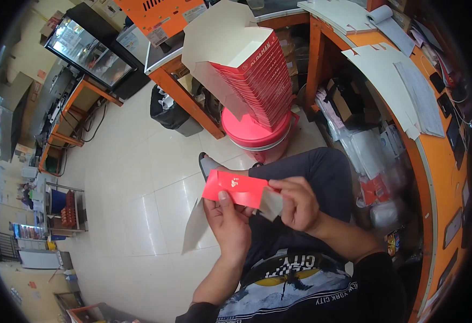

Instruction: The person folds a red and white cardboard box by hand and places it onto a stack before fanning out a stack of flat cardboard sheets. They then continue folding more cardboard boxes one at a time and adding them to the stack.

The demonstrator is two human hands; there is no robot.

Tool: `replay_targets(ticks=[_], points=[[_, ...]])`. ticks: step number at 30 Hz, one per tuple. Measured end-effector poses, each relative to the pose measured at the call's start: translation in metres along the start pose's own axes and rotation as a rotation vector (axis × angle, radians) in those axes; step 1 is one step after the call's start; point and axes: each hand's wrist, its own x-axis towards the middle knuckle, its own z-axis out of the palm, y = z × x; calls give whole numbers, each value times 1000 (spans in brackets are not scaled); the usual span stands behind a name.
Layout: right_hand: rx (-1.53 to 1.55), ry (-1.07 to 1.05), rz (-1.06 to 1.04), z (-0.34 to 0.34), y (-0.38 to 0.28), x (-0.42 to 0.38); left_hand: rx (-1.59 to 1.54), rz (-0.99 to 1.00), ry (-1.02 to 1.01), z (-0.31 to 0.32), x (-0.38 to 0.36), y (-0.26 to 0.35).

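Above my lap I hold a red cardboard food box [235, 189], partly folded, with a small gold print on its face and grey-white inner flaps. My left hand [228, 223] grips it from below, thumb pressed on the red face. At the box's right end, my right hand [295, 202] pinches the edge beside a pale flap. A long pale flap hangs down left of my left hand. Beyond my knees, a tall nested stack of red printed cartons [265, 81] with open white flaps stands on a pink-red lidded bucket [257, 134].
An orange desk [441, 177] curves along my right, with flat white card sheets [392, 81] and phones on it. Plastic-wrapped packs [362, 156] lie beneath. A black-lined bin [171, 110] stands ahead left, and a glass-door fridge [90, 51] farther back. Tiled floor [133, 204] spreads left.
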Motion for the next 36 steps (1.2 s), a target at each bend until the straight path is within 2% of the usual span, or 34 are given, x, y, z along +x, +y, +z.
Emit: replay_targets(ticks=[1,4,5,8,11,14,15,18,21,24,27,30,33,36], points=[[37,15,88,0,1,-1,6,5,12,3,-2,-2],[430,329,693,17,-7,1,14,-11,-7,-2,-3,-13],[392,331,814,14,-3,0,21,-16,-24,-2,-2,-12],[433,346,856,11,2,-4,45,-24,11,-4,2,-20],[235,178,260,9,-4,-2,52,-52,-10,-6,4,-15],[-182,-198,-249,-12,-13,14,22,57,-53,-5,3,-18],[-271,-206,-229,-9,-16,11,-37,-35,-25,1,-2,-8],[-254,-295,-213,-14,-18,12,-60,-93,-45,-2,-5,-7],[-176,-374,-261,-20,-15,20,-69,-61,-38,-10,2,-15],[-129,-369,-307,-21,-12,23,-60,-91,-81,-13,3,-11],[-224,-308,-272,-12,-15,19,-87,-138,-133,-12,1,-9],[-313,-228,-198,4,-20,4,-165,-201,-66,5,-6,-4],[-287,-320,-73,2,-19,2,199,-143,-114,-13,-8,-15],[-25,-331,71,-9,-16,15,104,-142,-116,-24,0,-15]])
